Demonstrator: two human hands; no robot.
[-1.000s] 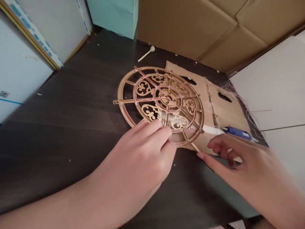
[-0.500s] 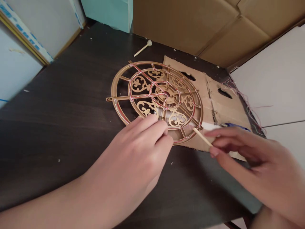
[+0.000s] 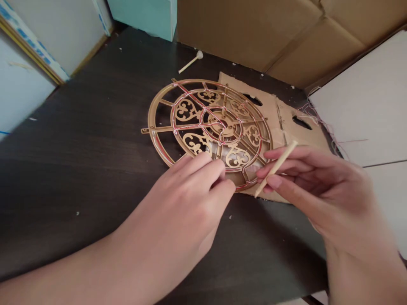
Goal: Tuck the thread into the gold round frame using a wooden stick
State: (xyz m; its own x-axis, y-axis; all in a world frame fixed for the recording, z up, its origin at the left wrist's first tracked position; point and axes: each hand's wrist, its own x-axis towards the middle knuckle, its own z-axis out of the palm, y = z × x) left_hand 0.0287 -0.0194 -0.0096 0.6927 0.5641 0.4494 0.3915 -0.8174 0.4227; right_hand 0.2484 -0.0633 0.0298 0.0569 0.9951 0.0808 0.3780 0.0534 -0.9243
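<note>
A round gold lattice frame point(image 3: 223, 146) with scroll ornaments, its grooves lined with red and white wire, lies partly on a piece of cardboard point(image 3: 297, 134). My left hand point(image 3: 193, 203) is closed over the frame's near rim, its fingers curled. What those fingertips grip is hidden behind the hand. To the right of the frame, my right hand point(image 3: 321, 186) pinches a thin pale wooden stick point(image 3: 282, 159) between thumb and fingers. The stick is tilted, its upper end pointing right, and stands apart from the left hand.
A second stick with a round white end point(image 3: 190, 63) lies behind the frame on the dark table point(image 3: 79, 169). Loose thin wires point(image 3: 332, 137) trail at the right. A brown cardboard wall point(image 3: 248, 34) and a turquoise box point(image 3: 143, 17) stand at the back.
My right hand has drawn the stick back from the frame's edge and turned it more upright. The blue-handled tool on the cardboard is now hidden behind that hand. My left hand has barely moved.
</note>
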